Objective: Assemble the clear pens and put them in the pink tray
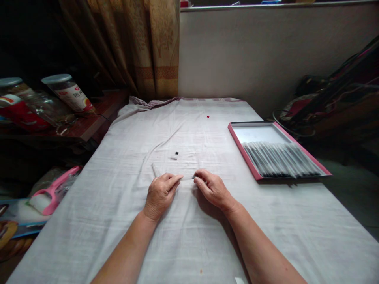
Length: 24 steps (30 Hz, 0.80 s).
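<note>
My left hand is closed in a pinch over the cloth, its fingertips around something thin that they mostly hide. Behind its knuckles a clear tube sticks out; whether the hand holds it I cannot tell. Facing it, my right hand pinches a small dark piece between thumb and forefinger. A faint thin line seems to run between both sets of fingertips. Just beyond the hands lie a small black plug and a short clear piece.
A pink-edged box with a row of clear, black-ended pens sits on the right of the cloth-covered table. Farther back lies a tiny red piece. Jars stand on a side shelf at left, above pink-handled scissors.
</note>
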### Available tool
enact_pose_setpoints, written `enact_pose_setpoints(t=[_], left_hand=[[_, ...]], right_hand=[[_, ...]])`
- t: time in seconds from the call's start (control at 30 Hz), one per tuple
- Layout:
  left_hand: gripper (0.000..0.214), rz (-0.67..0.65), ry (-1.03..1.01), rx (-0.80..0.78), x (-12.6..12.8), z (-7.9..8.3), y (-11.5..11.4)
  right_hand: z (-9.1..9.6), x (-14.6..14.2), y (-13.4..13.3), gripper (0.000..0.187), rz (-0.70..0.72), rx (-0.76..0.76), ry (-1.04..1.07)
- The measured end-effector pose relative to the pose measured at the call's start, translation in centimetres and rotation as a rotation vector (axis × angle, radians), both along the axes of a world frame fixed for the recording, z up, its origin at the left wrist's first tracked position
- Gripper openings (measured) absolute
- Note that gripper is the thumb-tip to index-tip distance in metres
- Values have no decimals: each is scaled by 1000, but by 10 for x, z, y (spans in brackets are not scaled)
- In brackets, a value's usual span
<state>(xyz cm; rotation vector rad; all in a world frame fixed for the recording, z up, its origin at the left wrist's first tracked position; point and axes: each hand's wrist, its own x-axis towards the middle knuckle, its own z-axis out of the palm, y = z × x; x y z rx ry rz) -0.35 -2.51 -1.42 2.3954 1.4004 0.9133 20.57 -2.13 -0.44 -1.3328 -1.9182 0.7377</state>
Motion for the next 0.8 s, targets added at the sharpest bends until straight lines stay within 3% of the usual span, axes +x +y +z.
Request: enact_pose_setpoints(t=[0.1,0.23,0.33,0.5,0.6,0.8], left_hand=[[27,-16,-2,-2,0,-1,0],[25,-17,-2,61,1,0,0],[26,9,29,65,-1,3,1],[33,85,62,13,-11,8,4],[38,87,-3,-7,-14,9,5],[17,79,-210,-16,-9,8,4]], right_hand=[[-2,-2,0,25,-6,24,-6],[-5,-7,0,40,-41,-50,69],[-5,-5,1,41,-59,-83,162],[-1,3,2,41,-144,-16,234],[-1,4,3,42,-152,-22,256],[-8,2,6,48,-155,-167,355]])
